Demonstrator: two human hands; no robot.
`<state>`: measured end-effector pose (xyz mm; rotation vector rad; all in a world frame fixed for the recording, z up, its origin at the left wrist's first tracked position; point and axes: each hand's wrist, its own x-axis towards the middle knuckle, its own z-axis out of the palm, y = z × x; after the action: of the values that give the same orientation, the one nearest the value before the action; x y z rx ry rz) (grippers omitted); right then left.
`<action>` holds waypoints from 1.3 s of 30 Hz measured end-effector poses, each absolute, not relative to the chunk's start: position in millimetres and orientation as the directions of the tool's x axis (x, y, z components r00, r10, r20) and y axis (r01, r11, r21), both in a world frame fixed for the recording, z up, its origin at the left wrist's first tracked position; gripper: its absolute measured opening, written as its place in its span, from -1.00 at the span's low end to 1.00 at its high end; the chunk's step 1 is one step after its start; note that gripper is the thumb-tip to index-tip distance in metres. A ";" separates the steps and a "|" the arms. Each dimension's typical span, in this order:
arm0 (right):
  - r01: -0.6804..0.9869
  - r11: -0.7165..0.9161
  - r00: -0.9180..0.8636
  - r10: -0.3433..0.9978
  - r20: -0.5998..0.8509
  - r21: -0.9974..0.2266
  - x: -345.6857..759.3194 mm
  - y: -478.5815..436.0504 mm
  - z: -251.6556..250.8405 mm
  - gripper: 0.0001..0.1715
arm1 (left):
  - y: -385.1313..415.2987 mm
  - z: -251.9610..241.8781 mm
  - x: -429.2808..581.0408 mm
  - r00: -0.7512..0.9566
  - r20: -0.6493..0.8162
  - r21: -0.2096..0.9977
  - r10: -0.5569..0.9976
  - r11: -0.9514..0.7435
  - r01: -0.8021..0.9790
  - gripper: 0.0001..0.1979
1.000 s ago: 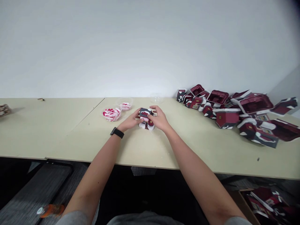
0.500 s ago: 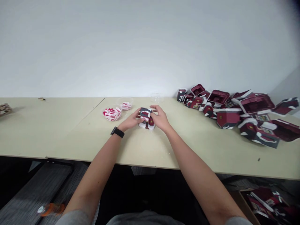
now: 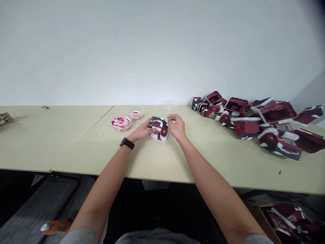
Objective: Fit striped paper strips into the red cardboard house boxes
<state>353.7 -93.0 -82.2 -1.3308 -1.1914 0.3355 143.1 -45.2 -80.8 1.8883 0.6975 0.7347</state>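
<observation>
Card house model [image 3: 159, 128] looks light and crushable, so hold it by the walls. Left hand [image 3: 142, 128] has fingers against it, firmness unclear; right hand [image 3: 177, 126] is just beside, partly open, holding nothing.

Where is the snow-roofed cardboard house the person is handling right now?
In the head view, the snow-roofed cardboard house stands on the beige table, between the person's left hand, which touches it, and right hand, just clear of it.

One paper house [image 3: 159, 128], three clear plastic bowls [image 3: 121, 124], one orange drink bottle [image 3: 54, 227].
</observation>
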 end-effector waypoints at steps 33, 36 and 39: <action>0.463 0.351 0.045 0.908 0.418 -0.814 342.6 -109.8 -79.1 -0.21 | -47.3 -80.9 143.9 0.651 0.223 0.903 0.726 -0.405 0.142 -0.09; 0.449 0.371 0.018 0.906 0.424 -0.813 343.4 -109.4 -80.0 -0.19 | -46.6 -81.4 143.9 0.651 0.220 0.902 0.727 -0.406 0.149 -0.08; 0.455 0.376 0.003 0.906 0.424 -0.807 344.0 -110.1 -79.8 -0.18 | -46.0 -81.8 143.8 0.649 0.214 0.899 0.730 -0.407 0.162 -0.09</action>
<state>344.0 -110.1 -79.8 -1.2359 -1.6208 0.5558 143.8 -46.0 -81.8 1.9186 0.7014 0.7529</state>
